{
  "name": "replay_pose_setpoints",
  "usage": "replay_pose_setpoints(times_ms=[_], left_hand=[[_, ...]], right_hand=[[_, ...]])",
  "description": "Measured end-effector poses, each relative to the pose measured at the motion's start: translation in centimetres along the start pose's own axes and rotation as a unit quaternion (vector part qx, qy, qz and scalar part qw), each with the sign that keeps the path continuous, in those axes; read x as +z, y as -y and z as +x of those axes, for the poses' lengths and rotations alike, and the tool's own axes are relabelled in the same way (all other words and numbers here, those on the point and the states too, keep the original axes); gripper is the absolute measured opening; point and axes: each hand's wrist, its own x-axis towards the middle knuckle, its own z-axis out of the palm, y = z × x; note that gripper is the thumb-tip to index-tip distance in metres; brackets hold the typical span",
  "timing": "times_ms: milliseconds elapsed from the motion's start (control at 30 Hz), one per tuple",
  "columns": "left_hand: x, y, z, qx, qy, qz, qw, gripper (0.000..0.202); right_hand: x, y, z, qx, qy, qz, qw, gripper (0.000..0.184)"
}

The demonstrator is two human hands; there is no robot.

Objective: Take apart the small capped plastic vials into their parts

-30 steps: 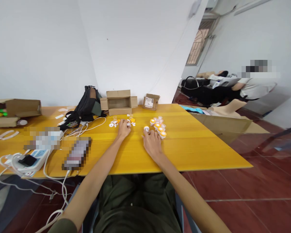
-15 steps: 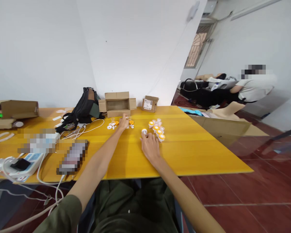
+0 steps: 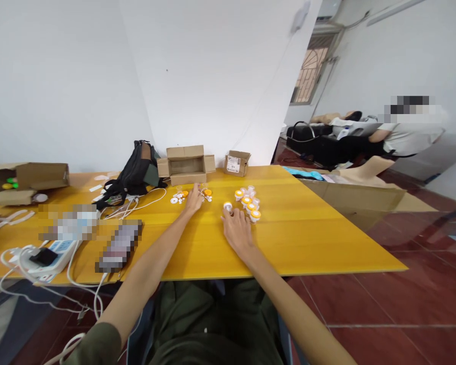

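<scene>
Head view: left hand rests, fingers loose, on small white and orange parts scattered at its 10 o'clock. Right hand pinches a small capped vial; the vial cluster stands at 1 o'clock. The open cardboard box, at 12 o'clock, shows nothing inside.

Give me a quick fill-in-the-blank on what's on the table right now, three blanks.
1. The left hand reaches into the loose small parts in front of the open ____ box.
2. The right hand touches a small capped piece beside the cluster of ____-topped caps.
3. The black backpack lies to the ____ of that box.

Missing words: cardboard; orange; left
</scene>
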Motion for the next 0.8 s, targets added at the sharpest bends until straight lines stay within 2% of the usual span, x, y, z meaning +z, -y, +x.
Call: replay_pose_setpoints(times_ms=[167,333,467,633,800], left_hand=[[-0.5,0.3,-1.2,0.023,-0.018,-0.019,0.999,0.047],[-0.9,0.7,-3.6,0.041,-0.013,0.005,0.999,0.045],[-1.2,0.5,-5.1,0.083,0.015,0.05,0.995,0.048],[-1.5,0.4,-5.4,0.11,0.079,0.134,0.982,0.047],[-1.3,0.8,-5.2,0.11,0.082,0.134,0.981,0.046]], right_hand=[[-0.5,0.1,0.0,0.001,0.014,0.001,1.0,0.025],[-1.5,0.2,0.1,0.005,0.045,-0.009,0.999,0.023],[-2.2,0.2,0.0,0.009,0.063,0.002,0.998,0.025],[-2.6,0.2,-0.2,0.002,0.064,0.004,0.998,0.029],[-2.0,0.0,-0.2,-0.022,0.032,0.032,0.999,0.029]])
